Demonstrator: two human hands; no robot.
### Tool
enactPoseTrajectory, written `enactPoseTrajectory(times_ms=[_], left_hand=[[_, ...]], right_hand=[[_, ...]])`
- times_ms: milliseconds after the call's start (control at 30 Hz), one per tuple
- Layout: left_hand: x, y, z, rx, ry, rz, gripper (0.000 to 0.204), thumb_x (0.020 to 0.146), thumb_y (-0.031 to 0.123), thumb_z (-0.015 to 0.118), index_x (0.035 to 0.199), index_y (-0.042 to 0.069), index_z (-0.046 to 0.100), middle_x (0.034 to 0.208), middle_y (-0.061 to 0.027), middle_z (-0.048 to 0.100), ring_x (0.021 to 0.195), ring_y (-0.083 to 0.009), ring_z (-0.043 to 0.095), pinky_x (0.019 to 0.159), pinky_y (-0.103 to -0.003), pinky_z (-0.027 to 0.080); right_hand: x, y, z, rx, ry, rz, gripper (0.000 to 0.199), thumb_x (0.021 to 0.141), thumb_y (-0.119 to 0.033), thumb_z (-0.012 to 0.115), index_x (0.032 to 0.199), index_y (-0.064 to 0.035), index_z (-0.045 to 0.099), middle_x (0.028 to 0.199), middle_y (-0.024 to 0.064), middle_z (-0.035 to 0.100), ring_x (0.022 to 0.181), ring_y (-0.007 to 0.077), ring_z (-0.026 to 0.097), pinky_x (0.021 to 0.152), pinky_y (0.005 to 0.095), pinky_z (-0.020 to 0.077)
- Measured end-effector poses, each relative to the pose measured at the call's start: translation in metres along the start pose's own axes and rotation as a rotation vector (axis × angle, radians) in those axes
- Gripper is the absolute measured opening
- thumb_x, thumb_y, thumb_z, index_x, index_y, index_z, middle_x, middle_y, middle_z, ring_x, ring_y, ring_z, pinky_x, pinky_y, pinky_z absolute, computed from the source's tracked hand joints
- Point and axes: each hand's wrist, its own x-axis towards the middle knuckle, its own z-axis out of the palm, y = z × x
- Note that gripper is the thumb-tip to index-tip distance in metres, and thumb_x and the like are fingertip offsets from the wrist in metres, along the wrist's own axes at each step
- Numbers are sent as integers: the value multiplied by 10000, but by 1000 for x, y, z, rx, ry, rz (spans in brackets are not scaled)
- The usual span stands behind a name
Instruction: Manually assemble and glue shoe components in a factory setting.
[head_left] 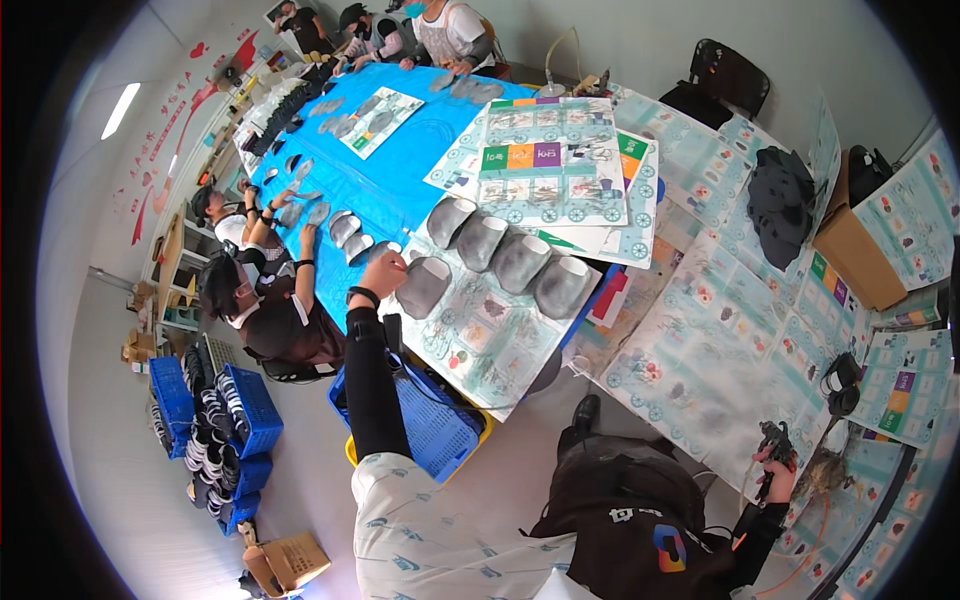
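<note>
Head view: person standing at the table's near edge.
Left hand (383, 272): reaching out, fingers closing on the leftmost grey shoe piece (424, 286) by the table's (400, 200) near-left edge.
Row: three more grey pieces (520, 262) lying just beside it.
Right hand (776, 470): gripping a dark glue gun (773, 445) over the right-hand sheets (720, 340).
Risk: the lifted piece could be nudging its neighbour, and the trailing cord could be snagging.
Room: blue crate (430, 420) crowding the near edge.
</note>
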Motion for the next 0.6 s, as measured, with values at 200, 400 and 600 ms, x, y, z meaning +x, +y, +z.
enactPoseTrajectory(times_ms=[200,400,600], left_hand=[[58,-100,13,-93,-122,-228,303,763,172,678,1056,114,729,994,-135,749,893,-289,723,785,-389,563],[74,-105,36,114,11,-88,280,871,124,574,1082,162,755,1029,-142,740,993,-348,694,866,-419,537],[31,-132,32,75,375,-202,393,882,77,502,1227,44,689,1150,-197,713,1093,-343,680,947,-402,525]], right_hand=[[-17,-16,26,-54,17,17,376,692,-86,544,1042,8,642,869,118,728,716,190,664,445,266,490],[-33,-25,21,-59,70,10,392,687,-109,550,1047,12,650,868,124,726,711,199,662,450,278,505],[-17,-6,31,-9,81,-42,389,670,-112,561,1031,1,656,855,95,706,717,172,662,420,265,445]])
